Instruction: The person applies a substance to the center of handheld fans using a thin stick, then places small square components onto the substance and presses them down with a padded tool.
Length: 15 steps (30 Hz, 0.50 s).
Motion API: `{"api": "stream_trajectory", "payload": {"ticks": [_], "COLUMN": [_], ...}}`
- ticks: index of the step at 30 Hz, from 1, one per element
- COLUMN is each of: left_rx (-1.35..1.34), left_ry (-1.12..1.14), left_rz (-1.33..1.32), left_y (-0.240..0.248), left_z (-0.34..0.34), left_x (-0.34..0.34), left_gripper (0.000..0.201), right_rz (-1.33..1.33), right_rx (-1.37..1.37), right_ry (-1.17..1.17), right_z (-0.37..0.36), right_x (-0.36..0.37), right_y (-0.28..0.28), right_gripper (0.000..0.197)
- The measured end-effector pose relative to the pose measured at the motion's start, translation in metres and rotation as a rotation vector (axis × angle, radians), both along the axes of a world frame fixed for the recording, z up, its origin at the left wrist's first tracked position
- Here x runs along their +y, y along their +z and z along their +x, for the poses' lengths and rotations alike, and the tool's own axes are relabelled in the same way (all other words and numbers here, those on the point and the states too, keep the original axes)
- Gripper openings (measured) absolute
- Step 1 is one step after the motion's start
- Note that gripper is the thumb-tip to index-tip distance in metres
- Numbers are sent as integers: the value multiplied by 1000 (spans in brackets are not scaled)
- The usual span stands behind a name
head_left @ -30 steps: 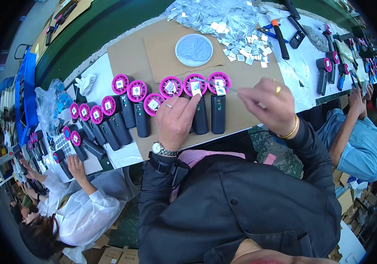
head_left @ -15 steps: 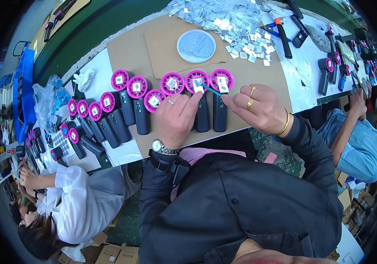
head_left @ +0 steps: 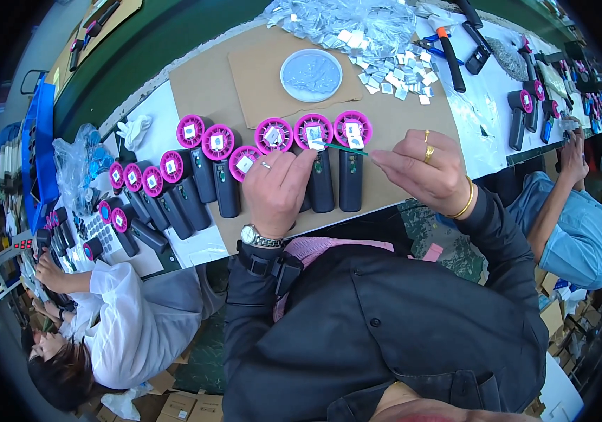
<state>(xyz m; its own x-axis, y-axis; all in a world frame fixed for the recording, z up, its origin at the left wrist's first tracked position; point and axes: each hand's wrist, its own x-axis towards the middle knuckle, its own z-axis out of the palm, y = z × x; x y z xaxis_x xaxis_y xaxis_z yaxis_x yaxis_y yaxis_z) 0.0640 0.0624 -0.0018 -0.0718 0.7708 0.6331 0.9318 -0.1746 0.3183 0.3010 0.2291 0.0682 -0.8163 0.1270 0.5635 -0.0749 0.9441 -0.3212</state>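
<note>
My right hand (head_left: 427, 169) pinches a thin green stick (head_left: 346, 148), which points left toward a handheld fan with a pink head (head_left: 302, 135) and dark handle. My left hand (head_left: 277, 188) is closed, with its fingertips at the lower edge of a white square piece (head_left: 316, 140) on that fan's head. Whether those fingers grip the piece is hidden. Under the stick lies another handheld fan (head_left: 351, 183) bearing a white square piece (head_left: 353, 133) with a grey blob. A further pink-headed fan (head_left: 273, 126) lies just above my left hand.
More handheld fans (head_left: 218, 143) lie in rows to the left. Beyond them are a round tray of clear gel-like material (head_left: 311, 75), loose square pieces (head_left: 399, 74) and plastic bags (head_left: 346, 24). An orange-and-black tool (head_left: 451, 62) lies right. Co-workers sit on both sides.
My right hand has moved slightly right, drawing the stick's tip back from the middle of the fan head to its lower right edge. My left hand has shifted slightly left.
</note>
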Motion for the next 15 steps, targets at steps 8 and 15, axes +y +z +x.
{"api": "stream_trajectory", "payload": {"ticks": [8,15], "left_rx": [-9,25], "left_ry": [11,11], "left_rz": [24,68], "left_y": [4,0], "left_z": [0,-1], "left_x": [4,6], "left_gripper": [26,28], "right_rz": [51,143], "right_rx": [-14,-25], "right_ry": [37,54], "right_z": [0,5], "right_x": [2,1], "right_y": [-9,-10], "right_gripper": [42,37]}}
